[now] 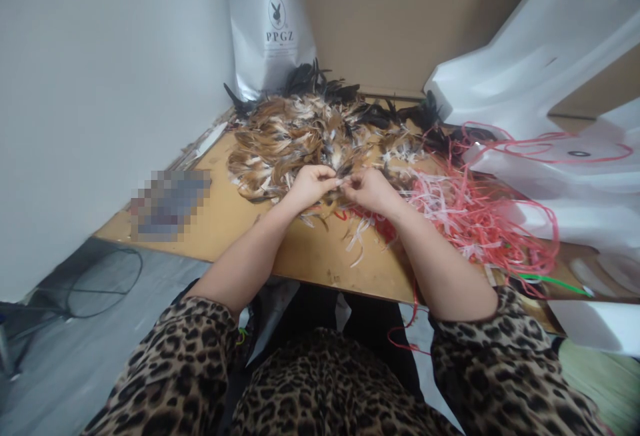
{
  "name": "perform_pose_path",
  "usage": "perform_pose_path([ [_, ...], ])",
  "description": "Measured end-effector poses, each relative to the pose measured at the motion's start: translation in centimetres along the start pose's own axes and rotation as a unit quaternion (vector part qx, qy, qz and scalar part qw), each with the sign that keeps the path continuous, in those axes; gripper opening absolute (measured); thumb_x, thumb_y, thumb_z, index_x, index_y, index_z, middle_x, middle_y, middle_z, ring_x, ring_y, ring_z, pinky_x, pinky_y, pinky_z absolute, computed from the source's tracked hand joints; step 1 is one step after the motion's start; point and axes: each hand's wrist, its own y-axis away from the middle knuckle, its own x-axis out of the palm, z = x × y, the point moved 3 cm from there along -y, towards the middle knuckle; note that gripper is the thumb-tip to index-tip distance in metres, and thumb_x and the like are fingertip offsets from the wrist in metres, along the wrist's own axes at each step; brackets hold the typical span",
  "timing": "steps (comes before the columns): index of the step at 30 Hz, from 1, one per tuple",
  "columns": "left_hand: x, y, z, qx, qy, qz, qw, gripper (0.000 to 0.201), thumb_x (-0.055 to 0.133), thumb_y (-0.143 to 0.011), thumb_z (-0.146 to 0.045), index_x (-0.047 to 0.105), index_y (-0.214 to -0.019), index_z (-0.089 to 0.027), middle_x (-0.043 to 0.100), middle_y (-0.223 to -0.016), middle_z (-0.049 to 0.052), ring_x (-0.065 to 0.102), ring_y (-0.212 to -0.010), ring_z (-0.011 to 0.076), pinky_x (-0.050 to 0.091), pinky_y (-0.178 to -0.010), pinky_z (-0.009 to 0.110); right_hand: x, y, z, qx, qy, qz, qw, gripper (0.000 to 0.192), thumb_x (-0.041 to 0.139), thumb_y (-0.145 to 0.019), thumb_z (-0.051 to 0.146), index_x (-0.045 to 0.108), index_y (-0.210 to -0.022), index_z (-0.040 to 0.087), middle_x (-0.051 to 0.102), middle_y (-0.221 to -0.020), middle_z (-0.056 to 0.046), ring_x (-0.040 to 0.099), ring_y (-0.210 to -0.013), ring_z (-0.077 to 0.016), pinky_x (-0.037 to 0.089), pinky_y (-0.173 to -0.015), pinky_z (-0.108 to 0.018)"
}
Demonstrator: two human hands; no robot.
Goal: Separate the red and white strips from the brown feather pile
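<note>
Standing right by the wooden board [310,259] here, and closest to me it's all leopard-print sleeves [180,363] and lap, with both bare forearms stretched out over the board's near edge. The hands meet pretty much at the middle of the board: the left hand [311,186] and the right hand [371,189] are fingertip to fingertip, both pinched shut on a small tuft of feathers [343,179] held between them, just above the board. Can't make out exactly how many feathers are in the pinch, too small.

A few loose pale feathers lie on the board just under the hands. To the right of the hands there's a messy tangle of red and pink plastic strings [470,213] spilling off the board's right side. Right behind the hands sits a big heap of brown and ginger feathers [290,139], with black feathers [320,83] along the board's far edge. Past that, a silver bag [273,29] printed "PPGZ" stands against the wall, and white foam packing pieces [545,69] lean at the board's far right.
</note>
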Motion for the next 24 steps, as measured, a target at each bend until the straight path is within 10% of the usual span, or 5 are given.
perform_pose_path([
  [24, -0.3, 0.0, 0.8, -0.123, 0.115, 0.039, 0.985, 0.016, 0.072, -0.065, -0.020, 0.064, -0.069, -0.007, 0.063, -0.062, 0.004, 0.057, -0.051, 0.0051, 0.046, -0.053, 0.016, 0.2, -0.4, -1.8, 0.087, -0.363, -0.017, 0.928, 0.028, 0.071, -0.059, 0.037, 0.061, -0.068, 0.013, 0.063, -0.063, 0.000, 0.050, -0.055, -0.0087, 0.040, -0.058, -0.024],
])
